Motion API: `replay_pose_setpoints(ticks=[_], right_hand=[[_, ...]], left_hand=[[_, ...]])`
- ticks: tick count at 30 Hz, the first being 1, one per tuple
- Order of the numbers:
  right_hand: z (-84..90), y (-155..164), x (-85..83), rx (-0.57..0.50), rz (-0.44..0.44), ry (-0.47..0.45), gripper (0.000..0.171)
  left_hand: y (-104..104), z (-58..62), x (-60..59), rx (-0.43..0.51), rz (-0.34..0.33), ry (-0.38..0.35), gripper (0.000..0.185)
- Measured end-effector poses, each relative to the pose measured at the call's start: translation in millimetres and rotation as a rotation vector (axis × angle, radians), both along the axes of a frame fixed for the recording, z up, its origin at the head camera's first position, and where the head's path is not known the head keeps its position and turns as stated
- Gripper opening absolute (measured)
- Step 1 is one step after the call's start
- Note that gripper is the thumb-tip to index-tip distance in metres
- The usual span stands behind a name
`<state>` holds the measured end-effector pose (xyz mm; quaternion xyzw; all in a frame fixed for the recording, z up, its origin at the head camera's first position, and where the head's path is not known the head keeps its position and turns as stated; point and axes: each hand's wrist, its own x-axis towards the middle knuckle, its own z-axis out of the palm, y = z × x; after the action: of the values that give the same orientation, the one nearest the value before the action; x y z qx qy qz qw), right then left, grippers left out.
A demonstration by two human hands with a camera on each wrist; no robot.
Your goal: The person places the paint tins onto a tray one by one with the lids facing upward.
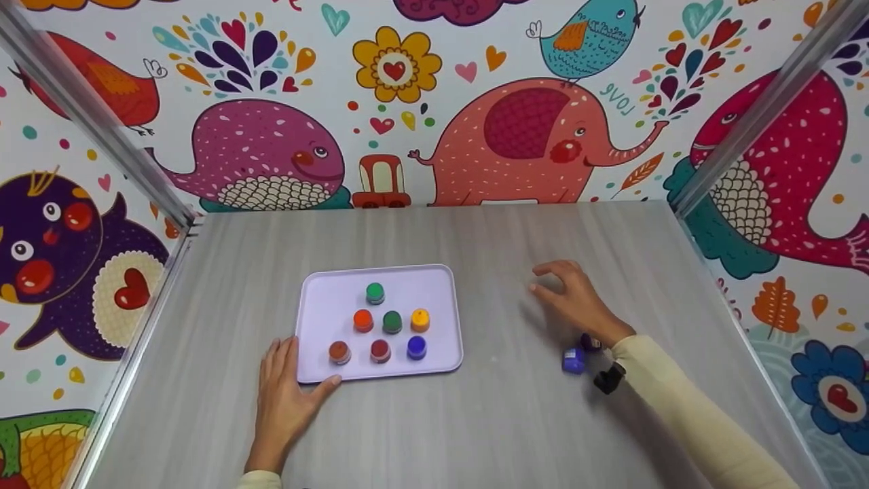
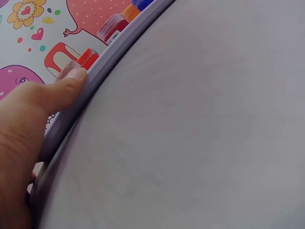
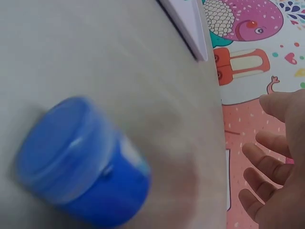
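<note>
My left hand grips the near left corner of a lilac tray. In the left wrist view its thumb lies over the tray's rim. Several small paint jars stand in the tray, among them a green jar at the back, an orange-red jar, a yellow jar and a blue jar. My right hand hovers right of the tray, fingers loosely bent and holding nothing. Below its wrist a blue-violet jar lies beside a dark purple jar, partly hidden by the wrist.
The grey wood-grain table meets a wall printed with cartoon animals at the back. Metal posts rise at both back corners. A small black device sits at my right wrist.
</note>
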<state>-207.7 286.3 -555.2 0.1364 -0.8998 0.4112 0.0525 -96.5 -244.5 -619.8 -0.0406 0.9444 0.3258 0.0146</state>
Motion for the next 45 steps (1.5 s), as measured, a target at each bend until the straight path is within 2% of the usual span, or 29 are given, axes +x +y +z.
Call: replay_pose_setpoints(ticks=[14, 21, 24, 29, 33, 38, 45], right_hand=[[-19.6, 26.6, 35.3, -0.006, -0.065, -0.049, 0.037], [-27.0, 41.9, 53.7, -0.028, -0.098, -0.094, 0.037], [-28.7, 46.6, 63.9, -0.034, -0.125, -0.110, 0.036], [-32.9, 52.6, 78.6, -0.034, -0.149, -0.095, 0.034], [-37.4, 57.5, 87.5, -0.058, -0.132, -0.065, 0.031], [-42.5, 66.8, 98.8, -0.090, -0.118, -0.047, 0.028], [-46.7, 78.0, 111.8, -0.093, -0.146, -0.074, 0.039]], left_hand=[[-2.4, -1.8, 2.4, -0.016, 0.005, -0.010, 0.121], [-3.8, -6.0, 2.2, 0.007, -0.014, 0.070, 0.116], [-4.0, -4.5, 2.8, -0.004, -0.007, 0.030, 0.118], [-5.5, -1.3, 3.8, -0.015, 0.000, -0.009, 0.120], [-6.0, -0.1, 4.5, -0.011, 0.010, -0.011, 0.120], [-2.5, -1.6, 3.2, -0.003, 0.004, 0.019, 0.118], [2.7, -3.0, -0.1, 0.010, -0.001, 0.056, 0.117]])
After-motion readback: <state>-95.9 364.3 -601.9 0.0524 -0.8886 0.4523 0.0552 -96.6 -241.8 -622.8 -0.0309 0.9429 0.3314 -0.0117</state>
